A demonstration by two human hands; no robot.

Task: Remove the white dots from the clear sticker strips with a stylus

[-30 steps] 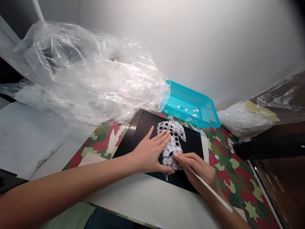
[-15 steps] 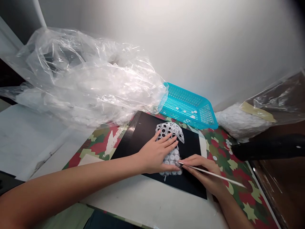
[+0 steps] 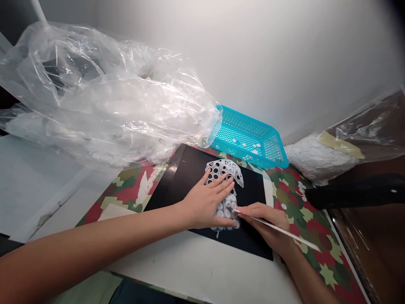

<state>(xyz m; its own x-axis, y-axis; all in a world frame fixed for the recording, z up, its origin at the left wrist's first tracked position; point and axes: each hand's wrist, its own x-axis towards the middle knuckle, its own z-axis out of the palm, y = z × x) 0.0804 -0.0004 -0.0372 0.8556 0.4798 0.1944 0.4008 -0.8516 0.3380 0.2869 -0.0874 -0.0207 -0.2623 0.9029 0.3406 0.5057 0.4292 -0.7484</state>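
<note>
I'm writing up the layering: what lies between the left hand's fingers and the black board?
The white sheet with round holes: in the head view, the left hand spreads over it and it lies on the black board.

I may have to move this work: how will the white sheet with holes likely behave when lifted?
The white sheet is probably floppy, since its upper part folds over. It looks light for its size, being thin and cut through with round holes. The narrow strips between holes may tear if tugged.
</note>
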